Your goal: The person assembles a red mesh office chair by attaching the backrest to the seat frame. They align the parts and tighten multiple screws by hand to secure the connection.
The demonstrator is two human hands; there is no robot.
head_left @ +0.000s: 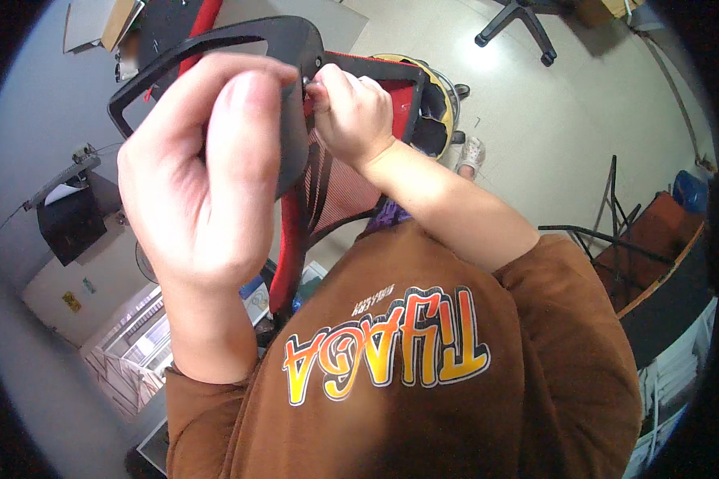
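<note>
A black looped armrest (pixel 140 86) is against a chair with a red mesh back (pixel 339 188) and black frame. My right hand (pixel 353 113) is closed in a pinch where the armrest meets the chair frame. Between its fingertips is a small metal bolt (pixel 306 81), mostly covered by the fingers. Large and close in front of the armrest, my left hand (pixel 204 172) has its fingers curled and its thumb pressed along them. Whatever it grips, if anything, is hidden behind the fingers.
Beyond the chair stands a yellow-rimmed round container (pixel 447 104). A small bent metal piece (pixel 478 122) lies on the pale floor near a light shoe (pixel 472 153). A black wheeled chair base (pixel 527 28) is at the far side. To the right is a brown-topped table (pixel 643 239).
</note>
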